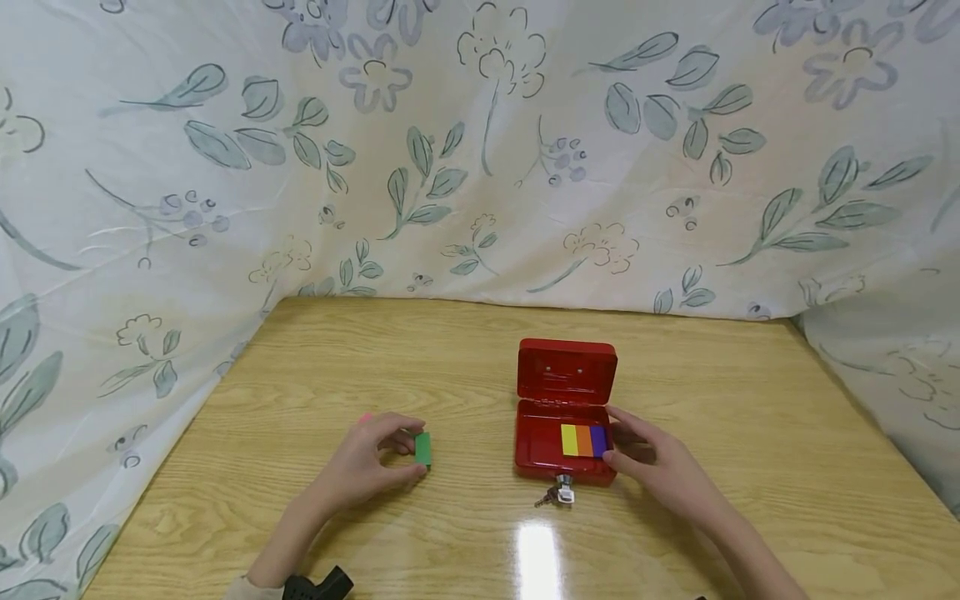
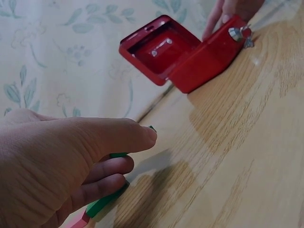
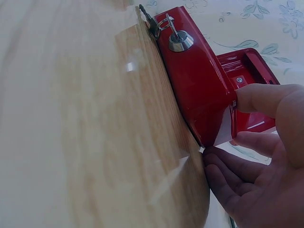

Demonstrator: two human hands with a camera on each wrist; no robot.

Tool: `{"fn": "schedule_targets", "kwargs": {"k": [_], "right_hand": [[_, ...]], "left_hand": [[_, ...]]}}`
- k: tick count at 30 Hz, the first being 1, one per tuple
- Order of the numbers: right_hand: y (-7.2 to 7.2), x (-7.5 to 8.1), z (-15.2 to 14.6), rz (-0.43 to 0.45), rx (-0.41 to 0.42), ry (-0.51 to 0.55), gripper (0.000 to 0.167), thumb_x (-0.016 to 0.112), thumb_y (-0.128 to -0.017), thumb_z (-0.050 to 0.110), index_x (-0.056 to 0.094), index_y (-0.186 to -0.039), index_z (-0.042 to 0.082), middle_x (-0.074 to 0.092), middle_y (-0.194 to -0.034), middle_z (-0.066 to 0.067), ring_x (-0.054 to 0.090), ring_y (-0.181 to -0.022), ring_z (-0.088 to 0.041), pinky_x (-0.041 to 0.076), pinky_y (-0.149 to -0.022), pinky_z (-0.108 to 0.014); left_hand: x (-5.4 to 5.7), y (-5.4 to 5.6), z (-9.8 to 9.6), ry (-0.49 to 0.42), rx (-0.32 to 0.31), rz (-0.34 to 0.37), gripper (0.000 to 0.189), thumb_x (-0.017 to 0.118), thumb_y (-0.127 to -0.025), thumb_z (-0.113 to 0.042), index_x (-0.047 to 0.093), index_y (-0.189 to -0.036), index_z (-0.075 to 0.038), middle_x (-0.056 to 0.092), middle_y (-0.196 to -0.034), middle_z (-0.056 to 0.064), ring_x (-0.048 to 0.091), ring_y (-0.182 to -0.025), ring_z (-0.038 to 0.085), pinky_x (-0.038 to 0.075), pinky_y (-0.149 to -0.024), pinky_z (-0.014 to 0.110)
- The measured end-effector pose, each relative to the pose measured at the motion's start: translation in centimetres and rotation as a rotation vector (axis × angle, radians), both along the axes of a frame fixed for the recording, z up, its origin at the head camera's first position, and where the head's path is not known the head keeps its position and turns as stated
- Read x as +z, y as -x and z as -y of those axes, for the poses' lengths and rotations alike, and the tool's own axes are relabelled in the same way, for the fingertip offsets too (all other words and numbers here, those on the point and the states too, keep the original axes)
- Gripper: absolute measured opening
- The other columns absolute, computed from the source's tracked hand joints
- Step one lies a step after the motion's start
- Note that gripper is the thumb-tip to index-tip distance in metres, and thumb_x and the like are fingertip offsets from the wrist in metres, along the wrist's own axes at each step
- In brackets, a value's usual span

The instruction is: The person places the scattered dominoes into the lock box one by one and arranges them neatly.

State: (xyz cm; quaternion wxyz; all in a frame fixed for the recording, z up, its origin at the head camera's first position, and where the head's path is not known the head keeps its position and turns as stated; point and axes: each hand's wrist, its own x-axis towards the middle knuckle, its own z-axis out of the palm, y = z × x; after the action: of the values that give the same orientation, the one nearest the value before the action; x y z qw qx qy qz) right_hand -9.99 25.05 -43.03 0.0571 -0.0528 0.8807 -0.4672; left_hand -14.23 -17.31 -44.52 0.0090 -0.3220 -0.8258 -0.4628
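My left hand is left of the box and pinches a green block between thumb and fingers, above the table. In the left wrist view the thumb hides most of that block. Beneath the fingers, a green piece and a pink piece show low in that view. A red metal cash box stands with its lid raised. Yellow, orange and purple blocks lie side by side inside it. My right hand holds the box's right side, thumb at the rim.
A key ring hangs from the lock on the box's front. The wooden table reaches back to a floral cloth, which also hangs along both sides.
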Motion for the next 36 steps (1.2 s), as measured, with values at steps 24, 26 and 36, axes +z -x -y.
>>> {"fn": "schedule_targets", "kwargs": {"k": [24,26,36], "right_hand": [[-0.01,-0.20,0.02,-0.007,-0.002,0.004,0.067,0.071,-0.094,0.028,0.042,-0.153,0.014,0.056,-0.138,-0.018,0.058,-0.120,-0.035,0.050,-0.096,-0.050],[-0.04,-0.18,0.05,-0.003,-0.002,0.007,0.067,0.071,-0.094,0.028,0.042,-0.153,0.014,0.056,-0.138,-0.018,0.058,-0.121,-0.035,0.050,-0.096,-0.050],[-0.09,-0.14,0.12,0.008,-0.012,0.008,0.067,0.071,-0.094,0.029,0.042,-0.153,0.014,0.055,-0.139,-0.019,0.058,-0.121,-0.037,0.051,-0.095,-0.050]], "left_hand": [[0.03,-0.28,-0.28,-0.004,-0.004,-0.028,0.048,0.087,-0.079,-0.014,0.065,-0.119,0.001,0.067,-0.110,0.006,0.067,-0.090,0.019,0.057,-0.083,0.035],[0.12,-0.37,-0.36,-0.007,-0.004,-0.026,0.049,0.087,-0.079,-0.014,0.065,-0.119,0.001,0.067,-0.110,0.006,0.068,-0.090,0.019,0.057,-0.083,0.035],[0.08,-0.38,-0.62,-0.028,0.008,-0.001,0.049,0.087,-0.079,-0.016,0.065,-0.120,0.000,0.067,-0.111,0.006,0.067,-0.091,0.020,0.057,-0.084,0.035]]}}
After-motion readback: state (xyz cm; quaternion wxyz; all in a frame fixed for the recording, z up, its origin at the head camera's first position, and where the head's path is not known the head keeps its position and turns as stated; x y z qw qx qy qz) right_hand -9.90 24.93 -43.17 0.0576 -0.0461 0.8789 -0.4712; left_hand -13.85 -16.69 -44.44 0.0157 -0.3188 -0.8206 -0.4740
